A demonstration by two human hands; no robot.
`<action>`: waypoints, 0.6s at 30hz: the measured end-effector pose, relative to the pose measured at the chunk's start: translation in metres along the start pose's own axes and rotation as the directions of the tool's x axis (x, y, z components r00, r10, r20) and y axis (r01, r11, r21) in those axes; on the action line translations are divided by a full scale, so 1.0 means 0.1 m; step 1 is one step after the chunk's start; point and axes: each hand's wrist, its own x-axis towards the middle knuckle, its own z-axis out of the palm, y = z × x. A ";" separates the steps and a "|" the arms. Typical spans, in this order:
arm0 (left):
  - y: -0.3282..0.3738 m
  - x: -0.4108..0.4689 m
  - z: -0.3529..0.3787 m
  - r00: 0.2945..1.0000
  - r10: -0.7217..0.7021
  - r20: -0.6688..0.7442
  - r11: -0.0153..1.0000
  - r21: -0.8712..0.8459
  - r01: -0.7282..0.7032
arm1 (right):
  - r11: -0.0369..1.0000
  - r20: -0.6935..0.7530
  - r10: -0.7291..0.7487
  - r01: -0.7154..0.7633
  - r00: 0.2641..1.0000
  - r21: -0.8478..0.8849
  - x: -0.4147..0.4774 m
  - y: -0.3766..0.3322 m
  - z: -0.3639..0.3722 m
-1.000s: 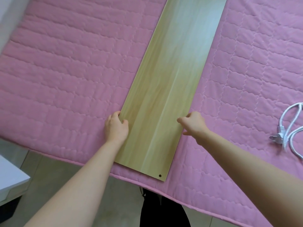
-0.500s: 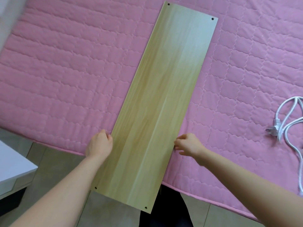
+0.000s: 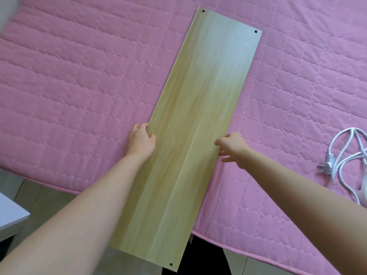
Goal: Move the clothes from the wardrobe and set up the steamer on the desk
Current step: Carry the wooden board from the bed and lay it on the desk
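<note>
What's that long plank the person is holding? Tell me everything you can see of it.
The board is a long flat rectangle with pale yellowish wood grain and small dark holes at three visible corners. It stretches over the pink quilted bed cover, its near end jutting past the bed's edge. The left hand grips its left long edge; the right hand pinches the right edge.

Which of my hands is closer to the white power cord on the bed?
Right. The right hand holds the right edge of the wooden board, on the side of the white cord; the left hand grips its left edge, farther away.
</note>
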 end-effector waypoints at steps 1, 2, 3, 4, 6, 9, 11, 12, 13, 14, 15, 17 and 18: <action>-0.03 -0.01 0.00 1.000 0.006 0.006 1.000 -0.007 -0.006 | 0.999 0.016 0.019 -0.020 1.000 0.046 -0.01 0.00 0.00; -0.04 -0.01 -0.01 1.000 0.004 0.012 1.000 -0.015 -0.004 | 0.993 0.040 0.043 -0.047 0.998 0.107 -0.03 0.00 0.00; -0.05 -0.02 -0.02 1.000 -0.003 0.015 1.000 -0.026 0.004 | 0.984 0.061 0.062 -0.072 0.996 0.165 -0.04 0.01 0.00; -0.06 -0.04 -0.03 1.000 -0.013 0.015 0.999 -0.035 0.014 | 0.976 0.071 0.076 -0.088 0.995 0.197 -0.06 0.02 0.01; -0.08 -0.10 -0.04 0.999 -0.040 0.012 0.998 -0.053 0.041 | 0.978 0.075 0.080 -0.093 0.994 0.188 -0.13 0.05 0.07; -0.21 -0.24 -0.06 0.995 -0.095 0.004 0.993 -0.063 0.095 | 0.981 0.079 0.112 -0.123 0.991 0.151 -0.26 0.18 0.21; -0.35 -0.36 -0.08 0.990 -0.143 0.009 0.989 -0.048 0.143 | 0.979 0.106 0.155 -0.167 0.982 0.120 -0.37 0.30 0.32; -0.42 -0.42 -0.09 0.984 -0.180 0.020 0.983 -0.044 0.180 | 0.977 0.123 0.180 -0.192 0.976 0.094 -0.43 0.37 0.37; -0.50 -0.49 -0.09 0.975 -0.219 0.029 0.975 -0.039 0.220 | 0.975 0.137 0.199 -0.210 0.970 0.074 -0.48 0.44 0.43; -0.57 -0.55 -0.11 0.965 -0.259 0.037 0.965 -0.036 0.260 | 0.973 0.146 0.213 -0.223 0.966 0.058 -0.54 0.51 0.49; -0.64 -0.61 -0.12 0.954 -0.297 0.041 0.954 -0.039 0.299 | 0.972 0.152 0.221 -0.230 0.963 0.047 -0.60 0.58 0.54; -0.76 -0.73 -0.16 0.930 -0.364 0.052 0.928 -0.064 0.367 | 0.969 0.171 0.241 -0.246 0.955 0.007 -0.68 0.69 0.64; -0.80 -0.77 -0.18 0.919 -0.390 0.061 0.915 -0.083 0.394 | 0.967 0.185 0.251 -0.253 0.950 -0.015 -0.72 0.72 0.67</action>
